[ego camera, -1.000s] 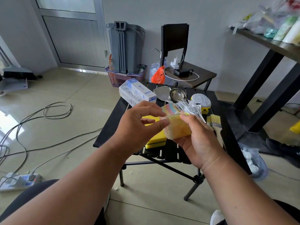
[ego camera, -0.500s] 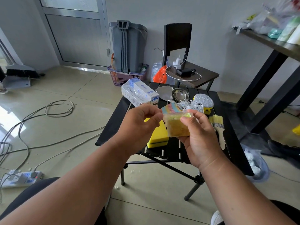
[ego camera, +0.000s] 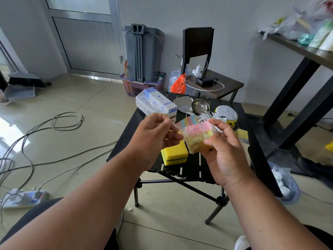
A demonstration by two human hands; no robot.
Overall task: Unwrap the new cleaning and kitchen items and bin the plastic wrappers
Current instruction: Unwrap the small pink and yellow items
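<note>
While one right hand [ego camera: 225, 152] grips one wrapped sponge pack [ego camera: 198, 137], left-hand fingers [ego camera: 166, 123] pinch its wrapper [ego camera: 175, 126].

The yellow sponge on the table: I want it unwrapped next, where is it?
In the head view the yellow sponge lies on the black table's near-left part, just below the left hand.

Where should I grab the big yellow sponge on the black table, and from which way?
Take the yellow sponge by its two long side faces, coming straight down from above. It lies flat on the black table with its broad yellow face up and its dark scouring layer underneath, so the upright sides are the easiest grip. Its near end looks free; both hands are busy above its far end.
</note>
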